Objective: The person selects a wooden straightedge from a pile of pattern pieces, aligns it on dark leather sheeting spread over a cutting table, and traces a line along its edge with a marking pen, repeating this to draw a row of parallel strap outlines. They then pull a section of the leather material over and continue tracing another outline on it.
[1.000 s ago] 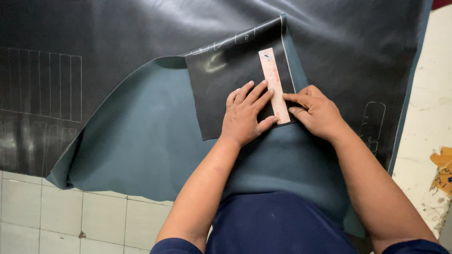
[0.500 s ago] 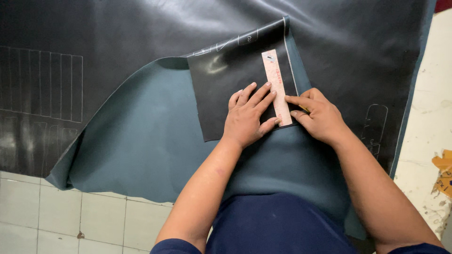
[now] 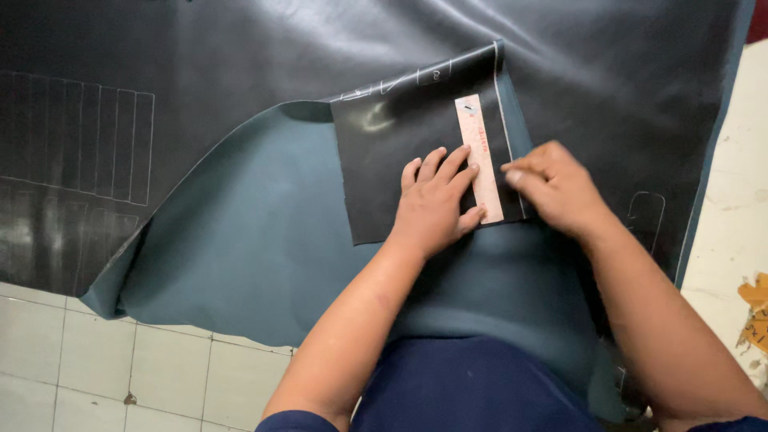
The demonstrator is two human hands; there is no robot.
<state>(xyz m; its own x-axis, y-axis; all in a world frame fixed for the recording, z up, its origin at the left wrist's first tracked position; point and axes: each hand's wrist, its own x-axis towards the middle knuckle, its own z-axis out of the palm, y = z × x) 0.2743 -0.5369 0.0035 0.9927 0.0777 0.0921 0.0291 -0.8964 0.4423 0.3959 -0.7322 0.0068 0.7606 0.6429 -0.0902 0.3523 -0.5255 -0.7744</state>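
A small black leather piece point(image 3: 400, 152) lies on the turned-over teal underside point(image 3: 264, 232) of a large black leather sheet point(image 3: 240, 56). A narrow pink ruler point(image 3: 478, 132) lies along the piece's right edge. My left hand point(image 3: 436, 204) rests flat with its fingers spread, pressing the ruler and the piece down. Pinched fingers of my right hand point(image 3: 560, 188) touch the ruler's right edge about halfway along. I cannot see whether they hold anything.
White drawn outlines mark the black sheet at the left point(image 3: 80, 136) and near my right wrist point(image 3: 648, 212). Pale floor tiles point(image 3: 96, 368) show at the lower left. Worn pale floor with an orange scrap point(image 3: 756, 312) lies at the right.
The view has shifted slightly. My right hand's fingers have drawn closer together at the ruler's edge. My left hand stays pressed on the ruler.
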